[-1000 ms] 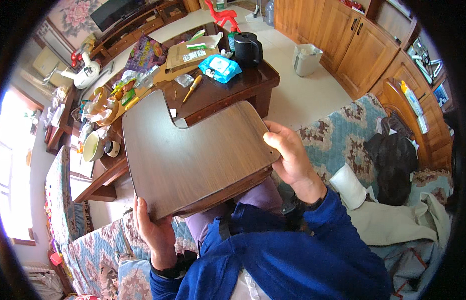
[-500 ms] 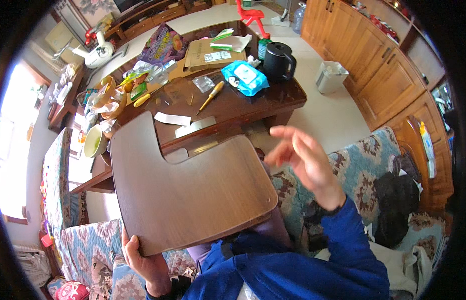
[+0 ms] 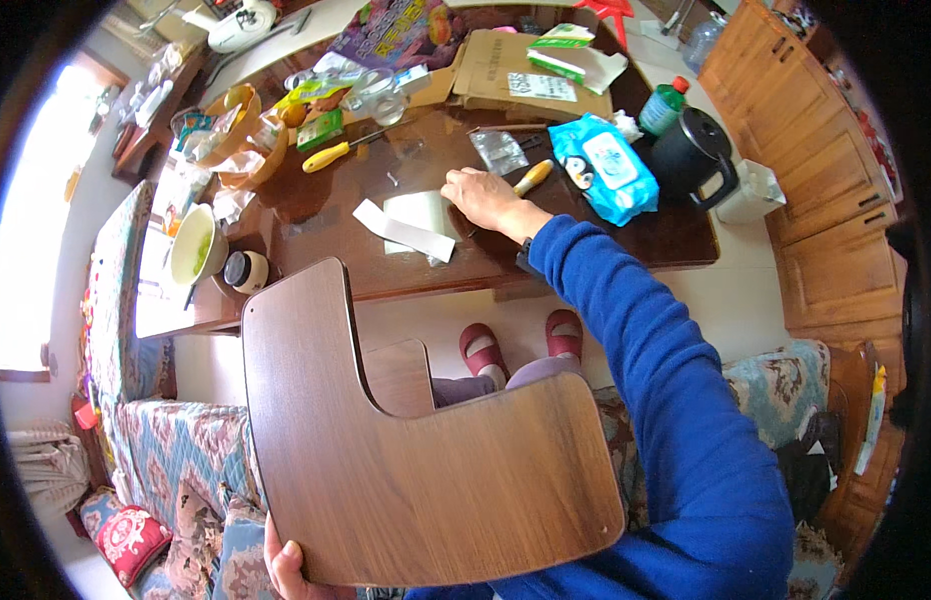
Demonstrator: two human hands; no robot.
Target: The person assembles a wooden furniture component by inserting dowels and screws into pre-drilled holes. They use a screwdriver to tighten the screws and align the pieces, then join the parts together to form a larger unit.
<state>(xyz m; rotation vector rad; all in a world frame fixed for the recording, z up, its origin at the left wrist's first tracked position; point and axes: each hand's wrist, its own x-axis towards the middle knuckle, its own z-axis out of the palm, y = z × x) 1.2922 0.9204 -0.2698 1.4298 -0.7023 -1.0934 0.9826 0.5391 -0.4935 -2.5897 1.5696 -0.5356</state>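
Observation:
My left hand (image 3: 286,565) grips the lower left edge of a brown wood-grain board (image 3: 436,450), its thumb on top and its fingers hidden underneath. The board has a deep curved cutout, and a smaller brown panel (image 3: 401,375) shows through it. My right hand (image 3: 483,198) reaches down to the dark tabletop, fingers curled together; what they hold, if anything, is hidden. It covers the shaft of a screwdriver whose yellow handle (image 3: 534,177) shows beside it. Left of that hand lie a white strip (image 3: 406,232) and a pale rectangular sheet (image 3: 418,212).
On the table (image 3: 316,215) are a blue wipes pack (image 3: 606,170), a black kettle (image 3: 686,155), a green bottle (image 3: 664,108), a cardboard box (image 3: 496,75), a second yellow-handled screwdriver (image 3: 328,157), a bowl (image 3: 193,245) and a jar (image 3: 247,271). A patterned sofa (image 3: 186,450) surrounds me.
My right hand has moved from the air beside the board forward onto the table, by the screwdriver. The view has shifted closer to the table; my left hand still holds the board.

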